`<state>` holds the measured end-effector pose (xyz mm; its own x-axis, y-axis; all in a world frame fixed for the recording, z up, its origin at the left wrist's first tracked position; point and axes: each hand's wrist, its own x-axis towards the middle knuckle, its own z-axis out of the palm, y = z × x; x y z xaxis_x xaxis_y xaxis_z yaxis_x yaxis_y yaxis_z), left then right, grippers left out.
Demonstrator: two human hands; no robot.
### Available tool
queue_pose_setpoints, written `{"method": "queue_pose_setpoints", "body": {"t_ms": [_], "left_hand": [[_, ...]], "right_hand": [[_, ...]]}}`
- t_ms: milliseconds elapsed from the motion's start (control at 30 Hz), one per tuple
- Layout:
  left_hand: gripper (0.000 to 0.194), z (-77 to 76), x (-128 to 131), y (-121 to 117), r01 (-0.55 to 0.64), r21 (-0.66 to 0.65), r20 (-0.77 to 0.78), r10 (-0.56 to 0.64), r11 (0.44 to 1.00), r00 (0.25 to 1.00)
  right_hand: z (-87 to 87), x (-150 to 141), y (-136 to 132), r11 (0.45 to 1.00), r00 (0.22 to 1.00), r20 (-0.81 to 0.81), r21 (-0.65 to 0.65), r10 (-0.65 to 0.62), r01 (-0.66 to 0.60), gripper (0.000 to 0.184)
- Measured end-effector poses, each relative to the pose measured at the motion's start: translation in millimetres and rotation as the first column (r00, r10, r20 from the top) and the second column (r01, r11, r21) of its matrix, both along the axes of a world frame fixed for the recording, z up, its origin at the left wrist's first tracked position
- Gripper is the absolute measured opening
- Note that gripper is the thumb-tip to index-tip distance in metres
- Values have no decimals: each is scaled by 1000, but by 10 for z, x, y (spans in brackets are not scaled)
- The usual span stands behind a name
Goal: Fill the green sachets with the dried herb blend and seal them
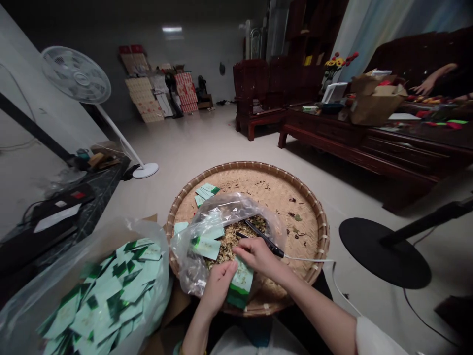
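Observation:
My left hand (217,288) and my right hand (254,257) meet over a green-and-white sachet (240,283), with my left fingers pinching its upper edge. A slim black corded tool (264,239) runs from under my right palm, trailing a white cable (310,260). Beneath my hands, a clear plastic bag (229,214) lies open in a round woven bamboo tray (247,165). Dry, crumbled tea-like leaves (231,241) fill the bag's mouth, and several loose sachets (205,192) lie around it. The sachet's lower end hangs over the tray.
A large clear bag of green-and-white sachets (107,296) sits at lower left. A black fan base (384,253) stands on the floor at right. A co-worker's hand (424,87) reaches over a dark wooden table (369,140) with a cardboard box (377,101).

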<state>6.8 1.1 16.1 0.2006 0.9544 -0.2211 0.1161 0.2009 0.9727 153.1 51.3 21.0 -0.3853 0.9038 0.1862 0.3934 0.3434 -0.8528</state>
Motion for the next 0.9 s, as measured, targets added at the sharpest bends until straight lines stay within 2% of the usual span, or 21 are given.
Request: {"method": "queue_pose_setpoints", "body": {"t_ms": [100, 133, 167, 200, 233, 267, 300, 333, 367, 400, 433, 467, 500, 533, 567, 600, 633, 733, 800, 900], "left_hand": [[44, -8, -45, -23, -16, -66, 66, 21, 998, 998], [42, 8, -89, -28, -78, -91, 123, 89, 993, 988], [39, 39, -153, -33, -186, -110, 201, 205, 976, 958], [38, 86, -233, -37, -323, -131, 294, 347, 937, 890], [40, 148, -325, -41, -543, -130, 404, 544, 830, 735], [44, 217, -418, -46, -683, -134, 509, 641, 718, 574], [51, 285, -502, -51, -775, -121, 597, 669, 621, 443], [62, 343, -567, -56, -812, -82, 671, 634, 578, 383], [75, 378, -605, -59, -829, -51, 701, 611, 557, 367], [82, 386, -614, -58, -836, 9, 690, 602, 549, 403], [78, 362, -598, -52, -793, 78, 628, 588, 604, 509], [64, 308, -562, -39, -708, 150, 503, 563, 690, 656], [51, 230, -517, -16, -588, 230, 307, 515, 776, 800], [41, 135, -471, 15, -438, 326, 69, 441, 838, 895], [36, 35, -431, 53, -262, 416, -166, 356, 871, 919], [34, -61, -402, 97, -144, 492, -345, 344, 859, 873], [33, -147, -385, 141, -70, 526, -482, 364, 848, 797], [30, -305, -394, 248, 39, 530, -704, 414, 847, 577], [21, -333, -421, 279, 75, 515, -755, 411, 854, 511], [12, -316, -459, 289, 68, 476, -779, 385, 877, 495]], "right_hand": [[-4, 66, 60, 976, 985, -146, -207, -93, 62, 54], [0, 106, 81, 957, 970, -200, -280, -137, 77, 58], [3, 150, 99, 935, 953, -247, -346, -176, 82, 63], [1, 196, 113, 913, 936, -285, -399, -205, 78, 68], [-8, 237, 122, 897, 924, -312, -436, -223, 69, 72], [-26, 269, 125, 887, 915, -328, -458, -235, 64, 74], [-54, 288, 124, 882, 910, -337, -466, -242, 62, 75], [-91, 292, 117, 880, 909, -338, -472, -243, 59, 74], [-133, 280, 105, 875, 912, -334, -481, -237, 52, 73], [-180, 255, 89, 868, 921, -321, -495, -222, 37, 71], [-226, 220, 70, 863, 935, -296, -505, -197, 22, 68], [-268, 179, 47, 865, 951, -261, -502, -164, 12, 64], [-305, 138, 21, 877, 968, -216, -480, -125, 6, 58], [-333, 100, -6, 900, 983, -164, -437, -84, 4, 51], [-353, 69, -35, 925, 993, -107, -380, -44, 0, 44], [-364, 46, -64, 946, 999, -52, -323, -8, -9, 39], [-369, 32, -92, 961, 1000, -5, -277, 21, -21, 35], [-363, 27, -165, 970, 997, 63, -240, 53, -37, 28], [-360, 35, -194, 966, 997, 60, -258, 41, -24, 25], [-370, 37, -205, 956, 999, 41, -292, 33, -20, 24]]}}
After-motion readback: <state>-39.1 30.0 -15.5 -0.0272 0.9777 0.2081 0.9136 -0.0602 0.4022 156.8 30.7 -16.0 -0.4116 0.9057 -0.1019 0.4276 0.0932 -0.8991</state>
